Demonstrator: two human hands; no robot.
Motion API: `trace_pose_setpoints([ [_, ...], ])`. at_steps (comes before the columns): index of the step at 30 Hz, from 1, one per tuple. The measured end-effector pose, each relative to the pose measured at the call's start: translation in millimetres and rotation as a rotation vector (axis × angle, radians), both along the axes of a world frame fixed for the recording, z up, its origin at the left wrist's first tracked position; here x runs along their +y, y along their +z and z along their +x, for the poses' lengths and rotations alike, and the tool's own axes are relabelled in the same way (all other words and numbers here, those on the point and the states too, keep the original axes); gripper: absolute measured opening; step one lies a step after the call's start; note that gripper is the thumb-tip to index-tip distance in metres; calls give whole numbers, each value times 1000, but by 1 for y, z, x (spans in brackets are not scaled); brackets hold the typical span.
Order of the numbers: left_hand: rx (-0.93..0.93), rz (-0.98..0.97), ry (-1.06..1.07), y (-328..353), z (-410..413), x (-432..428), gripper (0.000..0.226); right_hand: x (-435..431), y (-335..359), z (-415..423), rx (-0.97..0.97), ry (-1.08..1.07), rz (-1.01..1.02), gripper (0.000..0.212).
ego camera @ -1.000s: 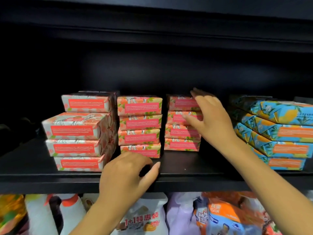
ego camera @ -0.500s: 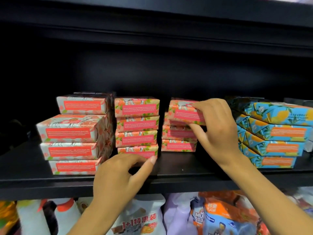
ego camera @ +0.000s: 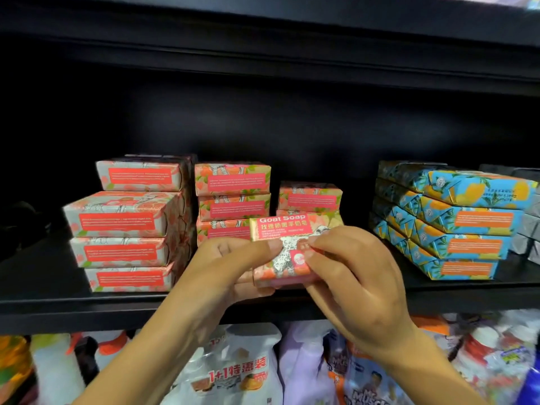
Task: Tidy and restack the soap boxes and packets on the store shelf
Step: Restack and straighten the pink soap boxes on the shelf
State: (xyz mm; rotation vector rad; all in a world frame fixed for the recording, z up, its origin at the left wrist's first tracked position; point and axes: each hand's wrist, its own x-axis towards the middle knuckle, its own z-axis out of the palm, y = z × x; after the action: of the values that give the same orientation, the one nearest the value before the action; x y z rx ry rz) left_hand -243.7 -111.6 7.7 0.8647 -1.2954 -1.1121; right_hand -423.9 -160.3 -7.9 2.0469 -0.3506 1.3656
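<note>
I am holding a pink soap box (ego camera: 287, 247) in both hands, just in front of the black shelf (ego camera: 87, 314). My left hand (ego camera: 222, 273) is gripping its left end, with the thumb lying across the printed face and the fingers curled underneath. My right hand (ego camera: 356, 287) is pinching its right end, thumb on the face and fingers wrapped round the side. The box is facing me, slightly tilted, with "Goat Soap" showing along its top.

Below my wrists, plastic bags (ego camera: 233, 372) are sitting on the lower level.

Beyond the box, soap is standing in groups on the shelf. On the left, a stack of four larger pink boxes (ego camera: 122, 226) is sitting unevenly, the top one set back. Just beside it, a neat pink stack (ego camera: 232, 194) is rising, its lower part hidden by my left hand. Next, a shorter pink stack (ego camera: 309, 197) is showing behind the held box. Well apart on the right, four blue boxes (ego camera: 467, 226) are piled. Grey boxes (ego camera: 529, 226) are showing at the far right edge.
</note>
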Motion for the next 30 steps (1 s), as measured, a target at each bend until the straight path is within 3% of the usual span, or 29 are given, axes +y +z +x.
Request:
trace_pose_setpoints([
  [2,-7,-60,85,-4,1,1,27,3,1,-3,2,-5,145,31],
  [6,-130,-265,307,-8,2,5,34,14,11,-12,-251,138,559,50],
  [9,-221,-357,266,-11,6,6,34,18,20,-14,-228,160,776,64],
  [12,-277,-419,179,-16,7,6,37,19,22,-14,-143,185,867,63],
  [14,-280,-442,156,-17,8,7,41,21,23,-14,-128,199,865,54],
  [17,-302,-486,149,-15,10,7,46,24,19,-12,-131,143,682,40],
  [20,-315,-419,95,-12,12,7,59,23,12,-9,-144,114,456,42],
  [23,-285,-341,58,-10,11,6,54,19,7,-10,-119,131,312,43],
  [27,-340,-418,158,-11,10,7,55,14,5,-12,-52,118,333,34],
  [30,-485,-566,305,-10,13,10,57,12,8,-15,-6,152,523,63],
])
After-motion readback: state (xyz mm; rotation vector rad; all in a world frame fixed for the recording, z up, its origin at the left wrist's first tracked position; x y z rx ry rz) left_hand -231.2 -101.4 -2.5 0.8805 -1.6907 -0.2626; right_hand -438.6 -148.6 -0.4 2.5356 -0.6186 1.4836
